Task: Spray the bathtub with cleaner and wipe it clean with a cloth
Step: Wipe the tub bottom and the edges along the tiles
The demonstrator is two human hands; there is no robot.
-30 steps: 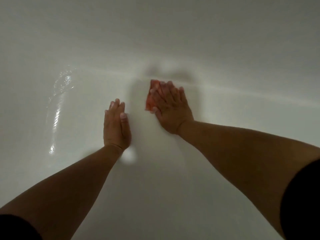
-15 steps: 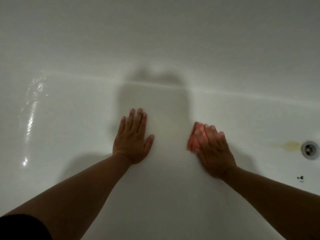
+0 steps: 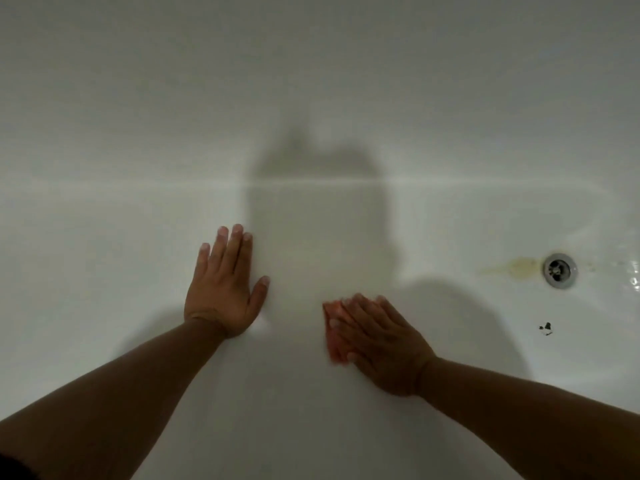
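As the right hand (image 3: 384, 344) presses the cloth (image 3: 333, 341), specks (image 3: 546, 328) lie rightward.

Blurred orange cloth (image 3: 331, 344) mostly hidden beneath the right hand (image 3: 384, 348); dark specks (image 3: 546, 328) indistinct

We note bathtub (image 3: 450, 98): white, smooth, glossy shell; enamel or acrylic, we cannot tell. Soft sheen band runs from 9 to 3 o'clock where wall meets floor.
At 3 o'clock, drain (image 3: 560, 270): bright polished metal ring, darker slotted centre.
At drain's 9 o'clock, yellowish stain (image 3: 519, 266): dull, matt against gloss.
At 4 o'clock, dark specks (image 3: 546, 328): matt.
At far 3 o'clock edge, wet glints (image 3: 635, 275).
At 6 o'clock, cloth (image 3: 333, 327): orange, soft-looking, matt; weave blurred, we cannot read texture.
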